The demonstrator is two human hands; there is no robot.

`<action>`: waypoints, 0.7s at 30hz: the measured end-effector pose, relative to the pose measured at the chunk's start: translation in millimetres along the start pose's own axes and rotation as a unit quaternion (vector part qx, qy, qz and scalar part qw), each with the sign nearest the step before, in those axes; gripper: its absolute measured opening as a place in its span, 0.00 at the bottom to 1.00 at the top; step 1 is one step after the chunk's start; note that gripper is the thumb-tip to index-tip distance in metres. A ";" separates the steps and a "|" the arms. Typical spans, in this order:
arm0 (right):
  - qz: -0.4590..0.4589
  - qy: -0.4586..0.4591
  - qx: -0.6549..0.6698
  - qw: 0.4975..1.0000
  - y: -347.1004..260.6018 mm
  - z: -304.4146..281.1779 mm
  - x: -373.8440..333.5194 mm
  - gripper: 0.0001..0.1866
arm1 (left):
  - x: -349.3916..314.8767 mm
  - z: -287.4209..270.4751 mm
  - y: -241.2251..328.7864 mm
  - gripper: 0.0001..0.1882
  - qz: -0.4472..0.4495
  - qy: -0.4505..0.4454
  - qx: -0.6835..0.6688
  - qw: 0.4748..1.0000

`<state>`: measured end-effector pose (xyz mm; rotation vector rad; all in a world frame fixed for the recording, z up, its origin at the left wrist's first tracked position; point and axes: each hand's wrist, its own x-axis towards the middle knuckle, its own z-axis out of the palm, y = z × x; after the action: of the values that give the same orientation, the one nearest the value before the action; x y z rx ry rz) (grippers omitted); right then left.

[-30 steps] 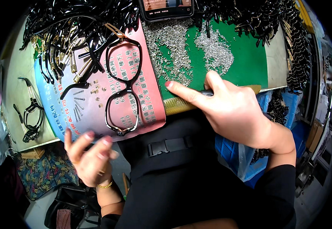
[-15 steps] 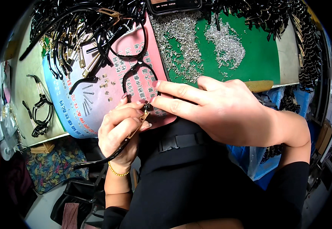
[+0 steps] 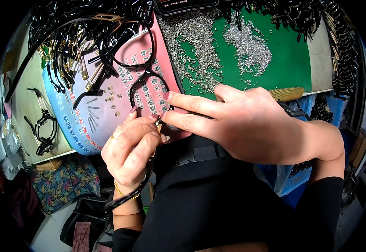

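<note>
A black eyeglass frame (image 3: 131,93) lies across the pink part of a printed mat, one long temple curving away to the far left. My left hand (image 3: 128,145) is closed on a second black temple (image 3: 140,188) with a gold-coloured part, its hinge end meeting the near corner of the frame. That temple runs back past my wrist. My right hand (image 3: 237,119) grips the near lens rim, two fingers stretched over it; its thumb is hidden. The exact contact at the hinge is covered by my fingertips.
Small metal screws or pins (image 3: 250,48) are heaped on a green mat (image 3: 288,54). Black temples (image 3: 61,33) pile up at the far left, near several loose pins (image 3: 92,113) and small round bits (image 3: 117,114). Another frame (image 3: 44,130) lies left. A phone (image 3: 185,6) sits at the back.
My left hand has shifted slightly left and nearer me, and the temple in it has swung to point more toward me. The right hand keeps its hold on the frame.
</note>
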<state>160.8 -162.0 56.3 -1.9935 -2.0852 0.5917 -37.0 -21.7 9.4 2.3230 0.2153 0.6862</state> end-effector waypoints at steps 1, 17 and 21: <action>0.000 0.006 -0.003 1.000 0.4 1.4 -0.2 0.32 | 3.5 -1.1 0.6 0.12 0.008 -0.015 0.011 1.000; -0.013 0.021 0.017 1.000 4.5 1.0 2.0 0.31 | 4.6 2.7 -13.3 0.16 -0.042 -0.001 -0.018 0.999; -0.014 0.003 0.026 1.000 4.6 -1.4 3.3 0.32 | -1.2 2.3 -14.1 0.15 -0.019 -0.009 -0.035 0.999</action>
<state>165.3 -158.5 55.2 -1.9330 -2.0697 0.6274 -36.3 -13.0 -1.9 2.2515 0.2228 0.6428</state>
